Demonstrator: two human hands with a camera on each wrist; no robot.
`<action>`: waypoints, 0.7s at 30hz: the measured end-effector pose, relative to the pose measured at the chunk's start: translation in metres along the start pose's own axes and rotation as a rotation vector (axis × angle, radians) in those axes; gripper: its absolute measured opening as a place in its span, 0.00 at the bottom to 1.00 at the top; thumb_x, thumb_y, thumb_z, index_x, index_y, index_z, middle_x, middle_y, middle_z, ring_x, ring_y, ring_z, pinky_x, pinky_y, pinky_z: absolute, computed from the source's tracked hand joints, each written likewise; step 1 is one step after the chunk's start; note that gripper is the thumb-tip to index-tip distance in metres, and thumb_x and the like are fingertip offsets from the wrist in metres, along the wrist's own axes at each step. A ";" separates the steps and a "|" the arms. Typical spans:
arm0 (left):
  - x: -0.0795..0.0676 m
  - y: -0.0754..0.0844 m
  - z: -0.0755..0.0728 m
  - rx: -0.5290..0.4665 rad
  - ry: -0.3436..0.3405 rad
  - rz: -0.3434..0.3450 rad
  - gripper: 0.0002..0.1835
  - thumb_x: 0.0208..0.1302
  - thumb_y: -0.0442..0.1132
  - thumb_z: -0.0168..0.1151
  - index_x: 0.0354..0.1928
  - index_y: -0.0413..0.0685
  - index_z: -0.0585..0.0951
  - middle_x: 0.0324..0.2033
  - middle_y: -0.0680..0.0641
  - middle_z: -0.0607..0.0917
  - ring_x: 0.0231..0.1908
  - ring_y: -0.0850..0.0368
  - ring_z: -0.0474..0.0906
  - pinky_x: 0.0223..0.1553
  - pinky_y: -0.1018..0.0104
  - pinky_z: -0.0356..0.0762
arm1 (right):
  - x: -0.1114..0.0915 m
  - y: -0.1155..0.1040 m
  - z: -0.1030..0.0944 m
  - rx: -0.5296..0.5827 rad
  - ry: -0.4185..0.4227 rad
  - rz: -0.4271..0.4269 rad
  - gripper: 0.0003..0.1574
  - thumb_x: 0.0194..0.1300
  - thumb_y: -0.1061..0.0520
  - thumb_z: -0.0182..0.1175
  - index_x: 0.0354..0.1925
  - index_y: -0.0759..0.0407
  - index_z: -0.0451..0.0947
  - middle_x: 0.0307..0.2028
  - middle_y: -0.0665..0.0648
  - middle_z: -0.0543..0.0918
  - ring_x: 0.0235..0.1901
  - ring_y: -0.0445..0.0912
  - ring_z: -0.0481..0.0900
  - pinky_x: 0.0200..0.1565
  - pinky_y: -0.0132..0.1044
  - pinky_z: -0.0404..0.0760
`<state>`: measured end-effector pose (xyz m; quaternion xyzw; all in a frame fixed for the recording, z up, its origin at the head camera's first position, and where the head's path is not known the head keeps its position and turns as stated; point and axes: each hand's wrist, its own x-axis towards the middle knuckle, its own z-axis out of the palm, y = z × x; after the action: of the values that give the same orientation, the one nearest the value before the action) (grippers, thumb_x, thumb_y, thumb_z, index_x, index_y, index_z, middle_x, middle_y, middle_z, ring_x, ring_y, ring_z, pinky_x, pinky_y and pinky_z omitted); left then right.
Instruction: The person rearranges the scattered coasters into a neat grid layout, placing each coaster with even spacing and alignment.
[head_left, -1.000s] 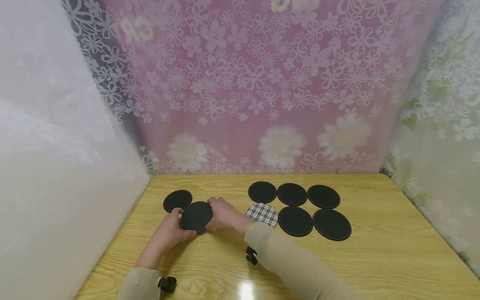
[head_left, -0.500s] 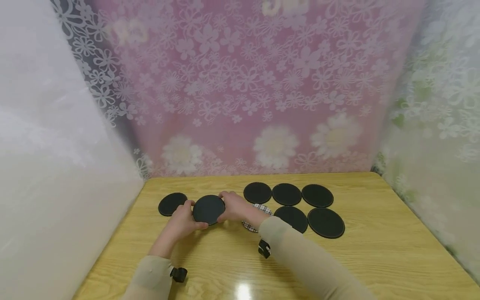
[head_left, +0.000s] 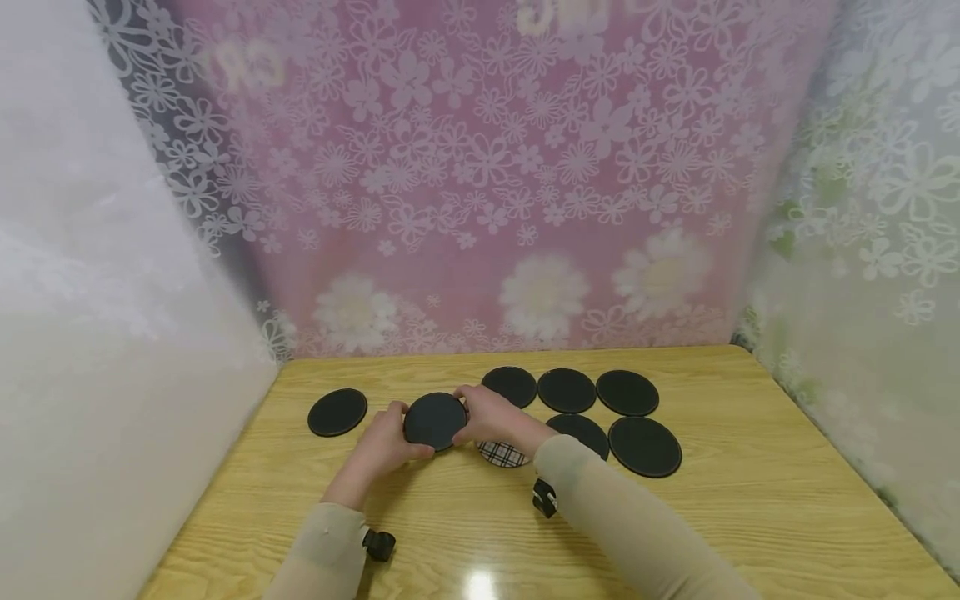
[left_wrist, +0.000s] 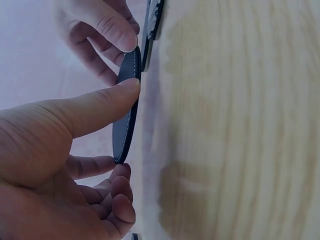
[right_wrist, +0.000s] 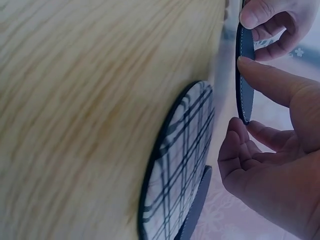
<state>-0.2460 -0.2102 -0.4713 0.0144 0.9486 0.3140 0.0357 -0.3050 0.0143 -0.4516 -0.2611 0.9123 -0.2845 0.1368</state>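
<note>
A round black coaster (head_left: pixel 435 422) is held above the table between both hands. My left hand (head_left: pixel 382 446) pinches its left edge, thumb at the near side. On the opposite edge, my right hand (head_left: pixel 497 419) grips it with thumb and fingers. Light stitching runs round the rim of this coaster (left_wrist: pixel 131 112) in the left wrist view, and a gap shows between it and the table. Partly hidden under the right hand lies a plaid coaster (head_left: pixel 502 455), black and white; the right wrist view shows more of its checked face (right_wrist: pixel 182 160).
One black coaster (head_left: pixel 337 412) lies alone at the left of the wooden table (head_left: pixel 450 517). To the right, three black coasters make a back row (head_left: pixel 567 391), with two more (head_left: pixel 645 447) in front beside the plaid one. A flowered pink curtain (head_left: pixel 480 208) closes off the back.
Both hands have carried the black coaster rightward, away from the lone coaster at the left. The right hand and forearm now cover part of the plaid coaster. The head view has shifted slightly.
</note>
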 end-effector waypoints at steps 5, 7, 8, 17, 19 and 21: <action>0.001 0.003 0.002 0.023 -0.001 0.001 0.49 0.61 0.46 0.88 0.74 0.28 0.70 0.61 0.27 0.80 0.62 0.30 0.80 0.65 0.36 0.78 | 0.000 0.004 0.002 0.004 0.002 -0.010 0.50 0.64 0.53 0.84 0.76 0.63 0.73 0.56 0.59 0.84 0.52 0.51 0.85 0.54 0.49 0.85; 0.001 0.005 0.003 0.031 0.000 0.010 0.49 0.61 0.47 0.87 0.73 0.28 0.70 0.60 0.26 0.80 0.62 0.29 0.80 0.65 0.36 0.78 | 0.000 0.006 0.002 0.002 0.004 -0.008 0.50 0.64 0.53 0.84 0.76 0.63 0.73 0.56 0.59 0.84 0.52 0.51 0.85 0.54 0.49 0.85; 0.000 0.005 0.003 0.033 -0.003 0.012 0.49 0.61 0.47 0.87 0.73 0.28 0.71 0.60 0.26 0.80 0.62 0.29 0.80 0.65 0.35 0.78 | 0.000 0.006 0.003 0.004 0.004 -0.007 0.50 0.64 0.53 0.84 0.77 0.63 0.73 0.56 0.60 0.84 0.52 0.51 0.85 0.54 0.49 0.85; -0.002 0.007 0.007 0.058 0.000 0.000 0.48 0.62 0.48 0.86 0.74 0.29 0.71 0.60 0.27 0.81 0.63 0.29 0.80 0.65 0.35 0.77 | 0.000 0.011 0.005 -0.005 -0.009 -0.031 0.49 0.65 0.55 0.83 0.76 0.66 0.73 0.57 0.62 0.85 0.49 0.50 0.84 0.53 0.48 0.85; -0.002 0.008 0.007 0.059 0.002 0.007 0.47 0.62 0.48 0.86 0.74 0.29 0.72 0.60 0.27 0.81 0.62 0.29 0.80 0.65 0.35 0.78 | 0.000 0.013 0.004 -0.004 -0.010 -0.032 0.49 0.65 0.55 0.83 0.76 0.66 0.73 0.58 0.62 0.84 0.49 0.51 0.84 0.53 0.48 0.85; -0.001 0.008 0.007 0.065 0.000 0.009 0.47 0.62 0.48 0.86 0.73 0.29 0.73 0.60 0.27 0.81 0.62 0.29 0.80 0.65 0.35 0.78 | 0.000 0.014 0.004 -0.001 -0.013 -0.027 0.48 0.65 0.55 0.83 0.76 0.66 0.73 0.58 0.63 0.83 0.50 0.50 0.82 0.54 0.49 0.84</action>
<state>-0.2443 -0.1995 -0.4723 0.0201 0.9582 0.2834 0.0337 -0.3088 0.0227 -0.4631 -0.2754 0.9079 -0.2839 0.1386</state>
